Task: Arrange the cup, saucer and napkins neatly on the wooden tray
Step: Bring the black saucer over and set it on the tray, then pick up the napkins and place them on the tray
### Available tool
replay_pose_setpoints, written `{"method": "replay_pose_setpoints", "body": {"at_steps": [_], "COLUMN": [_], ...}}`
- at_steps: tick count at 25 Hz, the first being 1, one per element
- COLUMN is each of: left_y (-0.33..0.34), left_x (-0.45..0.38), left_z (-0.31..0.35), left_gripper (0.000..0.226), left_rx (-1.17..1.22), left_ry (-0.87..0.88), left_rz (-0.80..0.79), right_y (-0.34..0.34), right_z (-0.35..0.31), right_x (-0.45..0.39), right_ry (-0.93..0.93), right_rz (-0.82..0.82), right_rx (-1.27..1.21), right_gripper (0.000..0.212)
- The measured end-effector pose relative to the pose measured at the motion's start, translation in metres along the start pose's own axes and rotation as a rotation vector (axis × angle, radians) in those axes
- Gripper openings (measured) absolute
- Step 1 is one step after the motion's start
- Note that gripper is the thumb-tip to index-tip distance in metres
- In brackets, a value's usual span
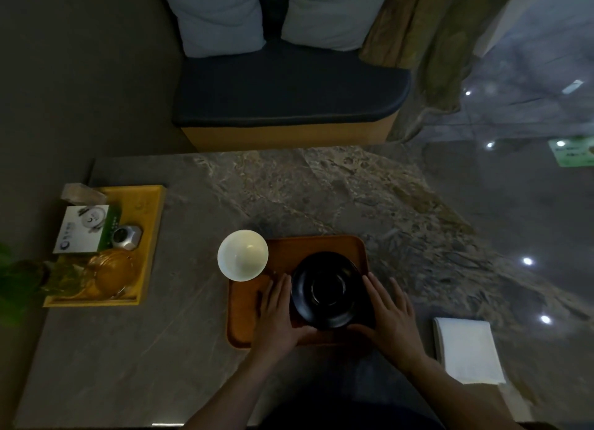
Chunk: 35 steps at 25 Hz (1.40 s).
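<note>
A black saucer lies on the brown wooden tray, toward its right side. My left hand rests flat against the saucer's left edge and my right hand against its right edge, fingers spread, thumbs under the near rim. A white cup stands at the tray's far left corner, overlapping its edge; whether it rests on the tray or the table I cannot tell. A stack of white napkins lies on the table to the right of the tray.
A yellow tray at the left holds a card, a small metal object and a glass dish. A green plant sits at the far left. The marble table extends behind; a bench seat with cushions stands beyond it.
</note>
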<state>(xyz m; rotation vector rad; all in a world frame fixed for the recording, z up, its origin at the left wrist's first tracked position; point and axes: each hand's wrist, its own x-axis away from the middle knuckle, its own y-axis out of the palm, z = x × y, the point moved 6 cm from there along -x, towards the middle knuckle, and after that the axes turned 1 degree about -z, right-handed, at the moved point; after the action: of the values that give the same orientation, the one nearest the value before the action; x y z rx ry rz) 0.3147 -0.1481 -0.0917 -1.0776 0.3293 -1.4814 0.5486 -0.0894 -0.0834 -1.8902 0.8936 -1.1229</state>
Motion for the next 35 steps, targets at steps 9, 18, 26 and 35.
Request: {"method": "replay_pose_setpoints", "body": {"at_steps": [9, 18, 26, 35], "left_y": [-0.008, 0.021, 0.082, 0.125], "left_x": [0.030, 0.049, 0.026, -0.005], "left_z": [-0.001, 0.066, 0.173, 0.243], "left_gripper": [0.069, 0.033, 0.046, 0.060], "left_rx": [0.075, 0.056, -0.152, -0.296], "left_ry": [-0.140, 0.038, 0.207, 0.219], "left_rz": [0.103, -0.055, -0.295, -0.377], "right_y": [-0.003, -0.053, -0.081, -0.082], "right_z": [0.005, 0.068, 0.172, 0.225], "right_x": [0.030, 0.063, 0.113, 0.114], "right_ry": [0.042, -0.053, 0.070, 0.092], "right_rz": [-0.014, -0.009, -0.021, -0.102], "right_rx": [0.024, -0.004, -0.015, 0.082], "right_gripper": [0.077, 0.040, 0.046, 0.065]}}
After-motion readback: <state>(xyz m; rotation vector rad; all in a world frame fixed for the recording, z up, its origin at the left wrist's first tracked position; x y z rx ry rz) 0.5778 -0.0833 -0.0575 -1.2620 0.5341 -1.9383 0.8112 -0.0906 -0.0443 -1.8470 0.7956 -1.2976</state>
